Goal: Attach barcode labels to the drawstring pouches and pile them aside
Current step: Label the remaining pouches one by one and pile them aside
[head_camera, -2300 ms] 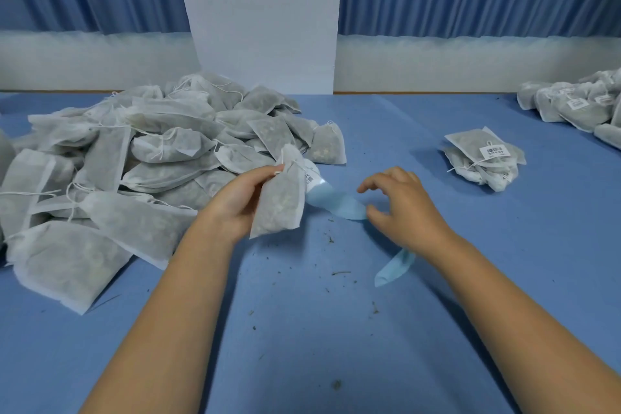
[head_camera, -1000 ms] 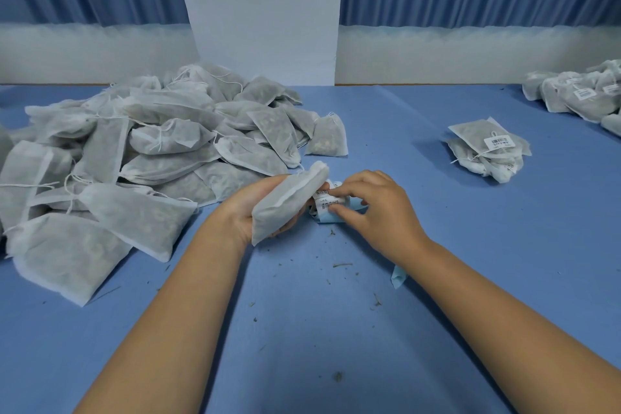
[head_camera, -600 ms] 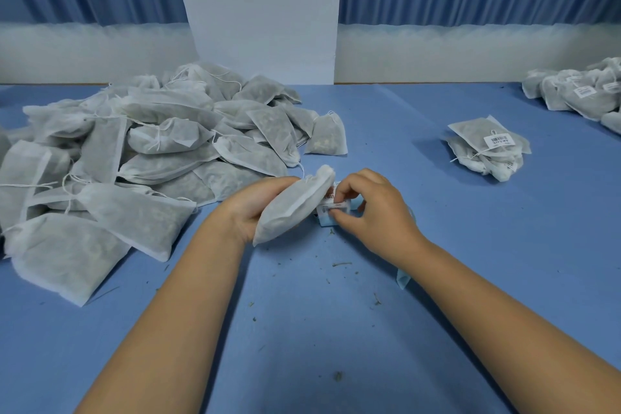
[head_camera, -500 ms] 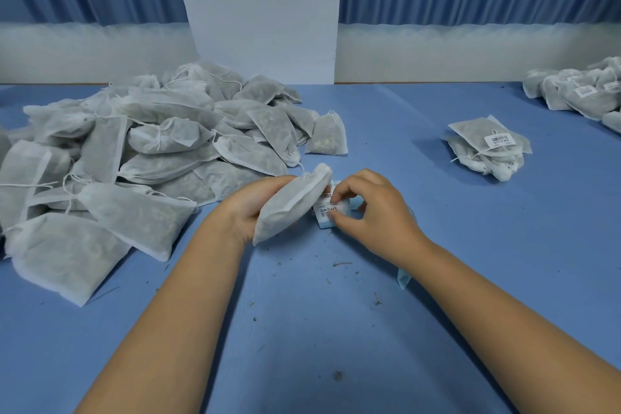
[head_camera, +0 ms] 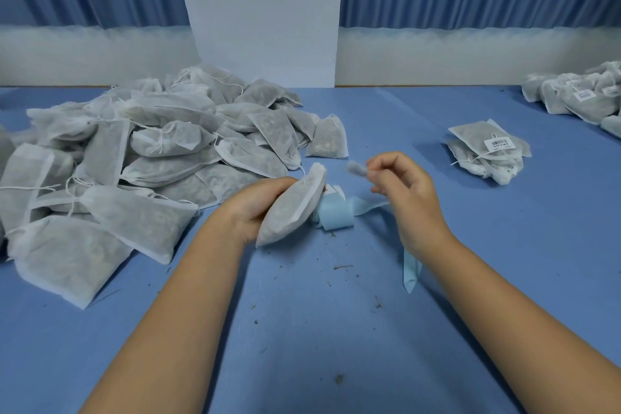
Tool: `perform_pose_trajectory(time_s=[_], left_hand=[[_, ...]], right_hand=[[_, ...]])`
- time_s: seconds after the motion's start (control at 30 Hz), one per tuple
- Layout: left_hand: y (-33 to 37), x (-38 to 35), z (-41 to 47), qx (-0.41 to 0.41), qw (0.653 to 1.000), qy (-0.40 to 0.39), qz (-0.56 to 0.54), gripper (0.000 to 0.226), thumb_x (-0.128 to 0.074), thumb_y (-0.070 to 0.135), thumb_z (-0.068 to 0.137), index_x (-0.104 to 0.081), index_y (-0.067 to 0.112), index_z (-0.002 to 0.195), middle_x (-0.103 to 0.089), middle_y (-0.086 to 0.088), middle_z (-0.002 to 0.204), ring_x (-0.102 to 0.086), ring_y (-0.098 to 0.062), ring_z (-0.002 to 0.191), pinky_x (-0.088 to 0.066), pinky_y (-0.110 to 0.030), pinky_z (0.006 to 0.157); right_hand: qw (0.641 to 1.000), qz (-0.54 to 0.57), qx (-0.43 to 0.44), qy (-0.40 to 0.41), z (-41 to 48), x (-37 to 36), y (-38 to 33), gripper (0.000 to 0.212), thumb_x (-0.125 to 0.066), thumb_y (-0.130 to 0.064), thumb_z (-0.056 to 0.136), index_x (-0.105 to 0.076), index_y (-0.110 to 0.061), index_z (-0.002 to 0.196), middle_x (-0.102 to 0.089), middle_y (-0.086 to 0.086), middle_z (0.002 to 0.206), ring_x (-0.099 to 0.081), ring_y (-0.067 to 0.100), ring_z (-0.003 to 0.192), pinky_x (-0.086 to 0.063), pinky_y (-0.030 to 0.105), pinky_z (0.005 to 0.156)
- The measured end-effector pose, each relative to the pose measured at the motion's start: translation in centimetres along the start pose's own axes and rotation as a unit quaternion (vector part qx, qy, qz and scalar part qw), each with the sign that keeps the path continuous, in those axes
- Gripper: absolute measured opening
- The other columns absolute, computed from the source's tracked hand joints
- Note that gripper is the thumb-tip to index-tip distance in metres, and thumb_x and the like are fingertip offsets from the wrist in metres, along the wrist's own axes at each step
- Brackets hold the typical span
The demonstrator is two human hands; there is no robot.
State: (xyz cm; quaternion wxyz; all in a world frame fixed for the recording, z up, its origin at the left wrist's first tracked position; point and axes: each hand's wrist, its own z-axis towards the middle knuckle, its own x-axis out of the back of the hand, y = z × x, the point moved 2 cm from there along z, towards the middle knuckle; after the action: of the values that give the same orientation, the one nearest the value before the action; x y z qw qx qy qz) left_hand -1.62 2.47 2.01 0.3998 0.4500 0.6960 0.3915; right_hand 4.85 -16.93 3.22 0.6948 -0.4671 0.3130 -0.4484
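My left hand [head_camera: 252, 202] grips a grey drawstring pouch [head_camera: 291, 208] tilted just above the blue table. Behind the pouch lies a pale blue label backing strip [head_camera: 336, 214], and its tail trails under my right wrist. My right hand [head_camera: 405, 190] is lifted above the strip and pinches a small blurred label [head_camera: 357, 168] between thumb and fingertips. A big heap of unlabelled pouches [head_camera: 151, 158] lies to the left. A small stack of labelled pouches [head_camera: 489, 151] sits to the right.
A further pile of labelled pouches [head_camera: 584, 97] lies at the far right edge. A white panel [head_camera: 262, 10] stands behind the table against blue curtains. Small crumbs [head_camera: 342, 267] dot the blue table surface [head_camera: 302, 329] in front of me.
My right hand has pulled up and away from the strip with a label pinched in its fingers. The left hand still holds the pouch in much the same place.
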Motion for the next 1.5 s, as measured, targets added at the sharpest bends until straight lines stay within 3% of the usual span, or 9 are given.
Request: perform_pose_trajectory(time_s=[0.13, 0.23, 0.37, 0.63, 0.83, 1.0, 1.1, 1.27, 1.5], left_hand=[[0.0, -0.5, -0.1, -0.068, 0.993, -0.017, 0.099, 0.018, -0.061, 0.015, 0.096, -0.077, 0.013, 0.087, -0.073, -0.002, 0.086, -0.068, -0.008, 0.069, -0.052, -0.017, 0.059], [0.0, -1.3, -0.6, -0.108, 0.978, -0.055, 0.171, 0.021, -0.063, 0.017, 0.095, -0.082, 0.026, 0.089, -0.078, 0.001, 0.095, -0.073, -0.008, 0.084, -0.054, -0.018, 0.070], [0.0, -1.6, -1.0, -0.142, 0.963, -0.073, 0.218, 0.018, -0.071, 0.024, 0.090, -0.077, 0.029, 0.107, -0.077, 0.003, 0.105, -0.071, -0.010, 0.097, -0.051, -0.021, 0.079], [0.0, -1.6, -0.7, -0.187, 0.948, 0.011, 0.259, 0.028, -0.085, 0.039, 0.075, -0.065, 0.031, 0.093, -0.065, 0.019, 0.077, -0.059, -0.001, 0.070, -0.042, -0.016, 0.058], [0.0, -1.6, -1.1, -0.160, 0.943, -0.042, 0.289, 0.015, -0.078, 0.037, 0.082, -0.079, 0.031, 0.096, -0.075, 0.006, 0.103, -0.071, -0.011, 0.099, -0.055, -0.032, 0.090], [-0.1, -1.4, -0.8, -0.144, 0.954, -0.019, 0.262, 0.019, -0.078, 0.031, 0.084, -0.075, 0.026, 0.065, -0.070, 0.008, 0.071, -0.066, -0.006, 0.067, -0.051, -0.024, 0.068], [-0.2, -1.3, -0.5, -0.147, 0.956, -0.013, 0.255, 0.033, -0.076, 0.029, 0.085, -0.070, 0.030, 0.053, -0.066, 0.014, 0.062, -0.063, -0.002, 0.059, -0.047, -0.017, 0.058], [-0.2, -1.4, -0.7, -0.146, 0.959, -0.034, 0.240, 0.012, -0.077, 0.028, 0.084, -0.079, 0.030, 0.073, -0.074, 0.010, 0.076, -0.069, -0.004, 0.070, -0.050, -0.016, 0.061], [-0.2, -1.6, -0.8, -0.144, 0.957, -0.047, 0.248, 0.012, -0.079, 0.029, 0.083, -0.080, 0.028, 0.095, -0.077, 0.007, 0.094, -0.073, -0.007, 0.087, -0.054, -0.018, 0.071]], right_hand=[[0.995, -0.067, -0.066, -0.029, 0.2, -0.2, 0.6, 0.031, -0.068, -0.032, 0.089, -0.061, -0.043, 0.117, -0.063, -0.011, 0.084, -0.057, 0.001, 0.076, -0.048, 0.017, 0.070], [0.993, -0.077, -0.069, -0.060, -0.1, -0.9, 1.1, 0.055, -0.072, -0.036, 0.086, -0.046, -0.044, 0.134, -0.067, -0.013, 0.072, -0.056, 0.000, 0.062, -0.044, 0.009, 0.059], [0.995, -0.059, -0.071, -0.025, 0.1, -0.8, 1.5, 0.057, -0.075, -0.022, 0.084, -0.049, -0.040, 0.131, -0.074, -0.007, 0.081, -0.064, 0.003, 0.064, -0.049, 0.015, 0.063], [0.993, 0.070, -0.091, 0.009, 0.5, -0.4, 1.5, 0.051, -0.074, -0.019, 0.084, -0.052, -0.040, 0.125, -0.076, 0.003, 0.095, -0.069, 0.013, 0.072, -0.052, 0.020, 0.065], [0.995, 0.054, -0.087, -0.012, 0.4, -0.6, 1.6, 0.050, -0.073, -0.018, 0.087, -0.053, -0.038, 0.128, -0.076, 0.000, 0.097, -0.068, 0.011, 0.077, -0.053, 0.023, 0.069], [0.996, 0.028, -0.034, 0.078, 0.7, 0.2, 0.4, 0.015, -0.072, -0.018, 0.087, -0.071, -0.033, 0.092, -0.067, -0.019, 0.079, -0.061, 0.000, 0.076, -0.050, 0.018, 0.065], [0.998, 0.009, -0.031, 0.052, 0.5, 0.2, -0.1, 0.020, -0.073, -0.019, 0.085, -0.072, -0.032, 0.069, -0.065, -0.018, 0.072, -0.052, 0.000, 0.064, -0.045, 0.015, 0.062], [0.994, -0.026, -0.098, -0.038, 0.2, -0.8, 0.5, 0.020, -0.073, -0.020, 0.083, -0.075, -0.030, 0.066, -0.067, -0.017, 0.067, -0.051, -0.002, 0.057, -0.040, 0.010, 0.054], [0.991, -0.068, -0.118, -0.007, 0.3, -0.7, 1.6, 0.004, -0.078, -0.021, 0.080, -0.076, -0.019, 0.078, -0.061, -0.001, 0.068, -0.048, 0.007, 0.060, -0.039, 0.010, 0.054]])
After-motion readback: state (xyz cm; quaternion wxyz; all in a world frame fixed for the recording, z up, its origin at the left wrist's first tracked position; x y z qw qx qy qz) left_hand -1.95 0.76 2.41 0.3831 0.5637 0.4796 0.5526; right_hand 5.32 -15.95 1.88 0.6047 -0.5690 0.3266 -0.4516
